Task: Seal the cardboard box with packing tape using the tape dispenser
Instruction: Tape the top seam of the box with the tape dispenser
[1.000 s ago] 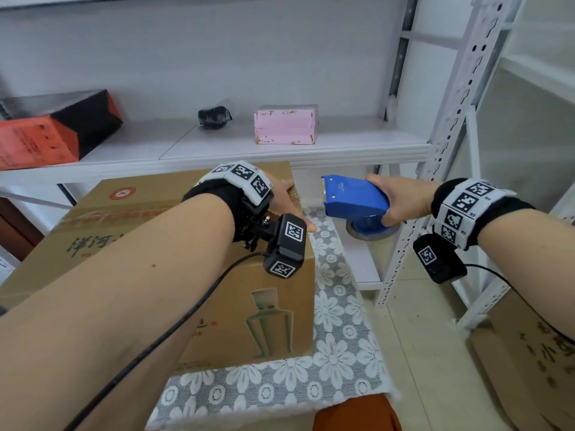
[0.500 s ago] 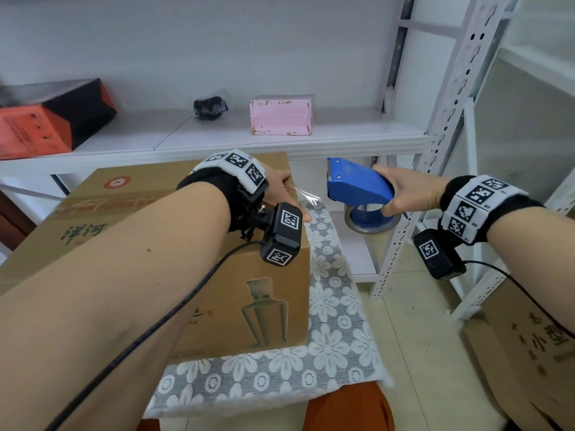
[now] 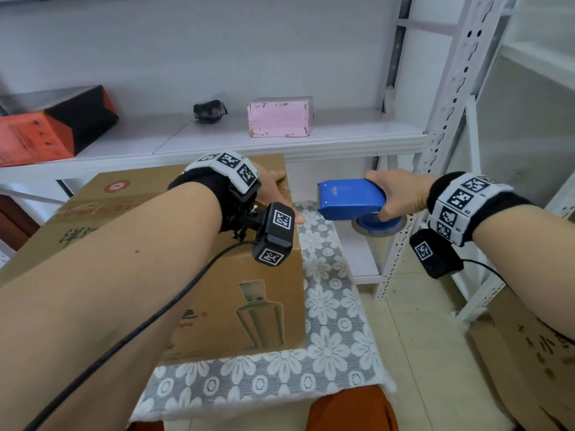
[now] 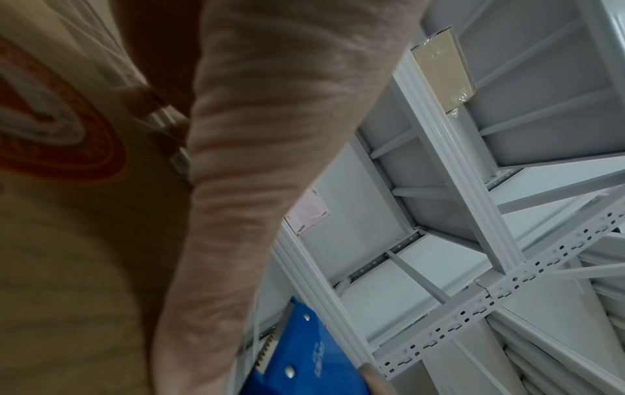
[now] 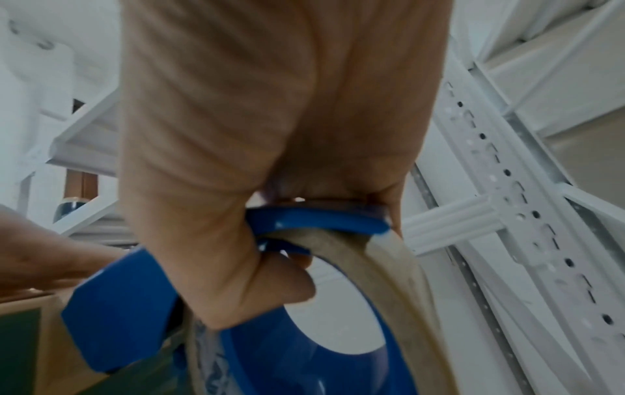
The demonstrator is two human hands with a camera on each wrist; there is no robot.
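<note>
A brown cardboard box (image 3: 242, 306) with a bottle print stands on a lace-covered table. My left hand (image 3: 273, 188) lies flat on its top right corner, the thumb reaching over the right edge. In the left wrist view the left hand (image 4: 270, 133) rests against the box (image 4: 67, 240). My right hand (image 3: 401, 194) grips the blue tape dispenser (image 3: 348, 199) in the air just right of that corner, toothed end facing the box. The tape roll (image 3: 378, 227) hangs under it. The right wrist view shows the right hand's fingers (image 5: 253, 267) curled round the dispenser (image 5: 118, 307) and the roll (image 5: 399, 267).
Behind the box runs a white metal shelf (image 3: 342, 141) carrying a pink box (image 3: 280, 116), a black lump (image 3: 208, 110) and an orange-black carton (image 3: 46, 132). A perforated upright (image 3: 435, 150) stands right of the dispenser. Another cardboard box (image 3: 529, 353) sits on the floor at right.
Both hands keep their places; the dispenser stays beside the box corner. A shiny strip of tape seen between box and dispenser half a second ago no longer shows in the head view.
</note>
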